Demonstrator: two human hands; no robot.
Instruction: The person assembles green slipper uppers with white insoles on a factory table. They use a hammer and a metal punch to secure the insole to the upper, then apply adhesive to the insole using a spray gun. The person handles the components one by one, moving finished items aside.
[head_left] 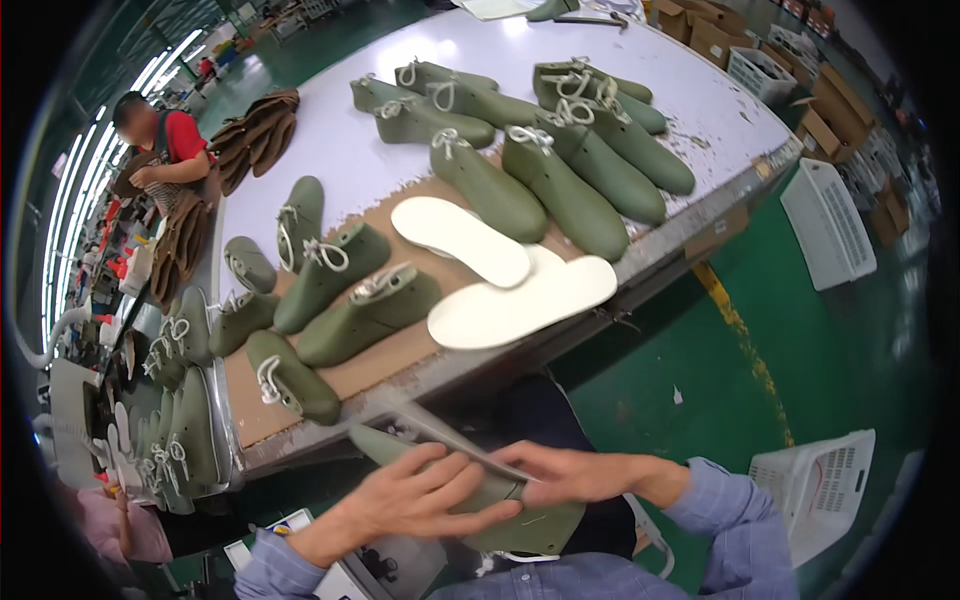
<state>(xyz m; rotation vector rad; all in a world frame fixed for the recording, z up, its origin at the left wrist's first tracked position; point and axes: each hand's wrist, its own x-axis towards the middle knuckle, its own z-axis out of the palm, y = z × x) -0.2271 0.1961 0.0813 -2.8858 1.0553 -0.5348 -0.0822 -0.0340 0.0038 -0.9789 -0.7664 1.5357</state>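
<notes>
Brown cardboard boxes (706,30) stand stacked at the far end of the work table, some with open flaps, and more brown cartons (835,110) line the wall along the right side of the green floor, a few too blurred to tell apart. Among them sit white slatted plastic crates: one (760,72) just beside the far boxes, a larger one (828,225) on the floor below the table's corner, and a third (815,490) lower right. No label, sign or screen can be made out.
</notes>
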